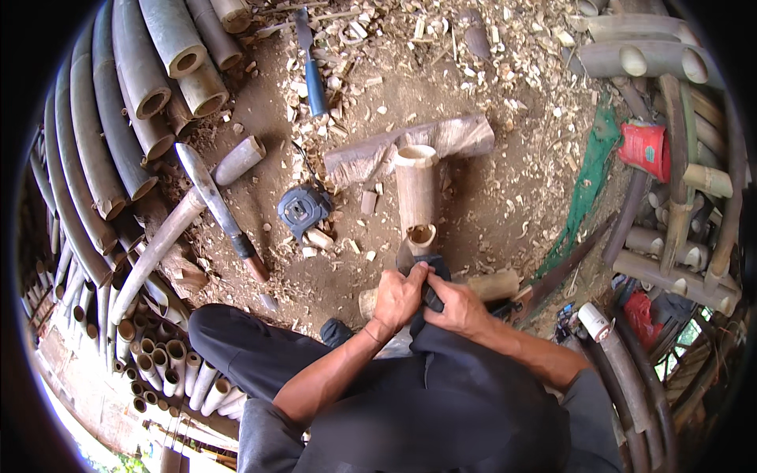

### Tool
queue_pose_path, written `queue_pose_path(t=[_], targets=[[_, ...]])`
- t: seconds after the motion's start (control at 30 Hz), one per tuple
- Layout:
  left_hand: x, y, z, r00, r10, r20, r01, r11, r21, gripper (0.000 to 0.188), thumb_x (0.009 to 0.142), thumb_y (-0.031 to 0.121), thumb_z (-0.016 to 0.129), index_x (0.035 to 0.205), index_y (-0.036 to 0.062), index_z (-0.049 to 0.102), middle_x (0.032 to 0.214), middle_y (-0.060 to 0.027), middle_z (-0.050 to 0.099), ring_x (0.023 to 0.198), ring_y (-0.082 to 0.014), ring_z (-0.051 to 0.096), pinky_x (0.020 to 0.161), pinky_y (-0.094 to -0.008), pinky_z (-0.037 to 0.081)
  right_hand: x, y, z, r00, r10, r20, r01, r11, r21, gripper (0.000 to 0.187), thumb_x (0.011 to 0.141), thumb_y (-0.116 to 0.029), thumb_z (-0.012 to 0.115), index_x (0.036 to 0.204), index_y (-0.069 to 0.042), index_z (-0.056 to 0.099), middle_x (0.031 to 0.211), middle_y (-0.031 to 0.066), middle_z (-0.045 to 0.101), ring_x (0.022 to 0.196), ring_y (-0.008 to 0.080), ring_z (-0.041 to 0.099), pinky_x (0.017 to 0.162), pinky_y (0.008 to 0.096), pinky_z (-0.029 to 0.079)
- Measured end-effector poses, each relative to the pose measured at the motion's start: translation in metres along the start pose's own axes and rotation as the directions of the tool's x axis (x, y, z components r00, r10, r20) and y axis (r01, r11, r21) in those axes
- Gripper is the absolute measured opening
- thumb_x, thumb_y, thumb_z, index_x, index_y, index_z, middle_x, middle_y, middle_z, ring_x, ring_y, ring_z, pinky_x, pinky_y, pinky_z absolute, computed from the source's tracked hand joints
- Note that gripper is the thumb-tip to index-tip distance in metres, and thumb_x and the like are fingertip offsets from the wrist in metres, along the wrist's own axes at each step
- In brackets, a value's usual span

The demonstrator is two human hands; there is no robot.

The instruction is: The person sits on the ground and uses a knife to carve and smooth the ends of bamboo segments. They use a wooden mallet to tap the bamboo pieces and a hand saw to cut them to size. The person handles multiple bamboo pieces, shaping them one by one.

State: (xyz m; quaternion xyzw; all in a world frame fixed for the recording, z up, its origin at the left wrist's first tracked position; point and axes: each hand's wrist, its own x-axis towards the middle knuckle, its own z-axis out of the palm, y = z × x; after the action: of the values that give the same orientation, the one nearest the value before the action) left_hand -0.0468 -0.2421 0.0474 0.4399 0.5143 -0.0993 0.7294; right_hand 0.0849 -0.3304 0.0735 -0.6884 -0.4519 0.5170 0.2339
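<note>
In front of my lap my left hand (398,296) and my right hand (457,307) are closed and pressed close together, thumbs nearly touching. Between them is a dark, cloth-like thing (431,298); its kind and what it may cover cannot be made out. Just beyond the fingers shows the open, cut end of a bamboo piece (422,235). Past it a thicker pale bamboo tube (415,193) leans with its far end on a rough wooden block (465,138). Another bamboo piece (495,285) lies crosswise under my hands.
To the left lie a long knife (211,193) across a bent bamboo pole (162,236), and a tape measure (303,209). A blue-handled chisel (311,75) lies farther off among wood chips. Bamboo poles (142,71) stack at left. At right are a green cloth strip (587,185) and a red packet (644,150).
</note>
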Motion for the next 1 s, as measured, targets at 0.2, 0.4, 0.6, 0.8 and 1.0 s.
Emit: queue_pose_path(t=[0.2, 0.4, 0.6, 0.8, 1.0], targets=[[0.016, 0.004, 0.043, 0.897, 0.047, 0.440, 0.392, 0.376, -0.839, 0.053, 0.104, 0.041, 0.042, 0.141, 0.0041, 0.044, 0.070, -0.0009, 0.048, 0.063, -0.0132, 0.046, 0.066, -0.0316, 0.044, 0.029, -0.049, -0.089, 0.910, 0.179, 0.375, 0.151, 0.699, -0.699, 0.039, 0.079, -0.020, 0.065, 0.110, 0.003, 0.058, 0.081, 0.0189, 0.068, 0.067, 0.0306, 0.069, 0.061, 0.0436, 0.056], [0.017, -0.006, 0.040, 0.926, -0.076, 0.370, 0.374, 0.317, -0.871, 0.044, 0.103, 0.037, 0.047, 0.123, -0.0010, 0.058, 0.068, -0.0039, 0.054, 0.059, -0.0160, 0.050, 0.059, -0.0315, 0.044, 0.059, -0.048, -0.095, 0.830, 0.213, 0.515, 0.087, 0.863, -0.498, 0.020, 0.079, -0.019, 0.066, 0.088, -0.002, 0.066, 0.082, 0.0196, 0.069, 0.076, 0.0381, 0.068, 0.066, 0.0446, 0.054], [0.022, 0.016, -0.005, 0.970, -0.234, 0.067, 0.243, 0.945, -0.219, 0.042, 0.094, 0.027, 0.056, 0.069, -0.0053, 0.063, 0.054, -0.0097, 0.056, 0.043, -0.0187, 0.052, 0.042, -0.0330, 0.040, 0.025, -0.019, -0.026, 0.929, 0.309, 0.202, -0.338, 0.932, 0.132, 0.024, 0.078, -0.015, 0.065, 0.099, -0.004, 0.063, 0.084, 0.0208, 0.069, 0.082, 0.0389, 0.068, 0.073, 0.0441, 0.053], [0.044, 0.012, -0.029, 0.984, 0.105, 0.141, -0.148, 0.927, 0.344, 0.045, 0.091, 0.024, 0.053, 0.061, -0.0088, 0.061, 0.051, -0.0128, 0.056, 0.042, -0.0200, 0.055, 0.041, -0.0352, 0.043, 0.019, -0.011, 0.018, 0.947, 0.317, -0.056, -0.292, 0.919, 0.266, 0.029, 0.079, -0.018, 0.067, 0.103, -0.002, 0.062, 0.086, 0.0222, 0.068, 0.084, 0.0403, 0.067, 0.073, 0.0450, 0.052], [0.025, 0.039, -0.004, 0.997, -0.063, 0.049, 0.061, 0.997, 0.056, 0.048, 0.093, 0.031, 0.053, 0.062, -0.0060, 0.060, 0.052, -0.0109, 0.057, 0.047, -0.0178, 0.057, 0.047, -0.0336, 0.045, 0.007, -0.012, -0.011, 0.958, 0.255, -0.129, -0.269, 0.957, -0.106, 0.036, 0.079, -0.013, 0.065, 0.113, -0.004, 0.059, 0.090, 0.0208, 0.068, 0.084, 0.0414, 0.066, 0.073, 0.0476, 0.053]])
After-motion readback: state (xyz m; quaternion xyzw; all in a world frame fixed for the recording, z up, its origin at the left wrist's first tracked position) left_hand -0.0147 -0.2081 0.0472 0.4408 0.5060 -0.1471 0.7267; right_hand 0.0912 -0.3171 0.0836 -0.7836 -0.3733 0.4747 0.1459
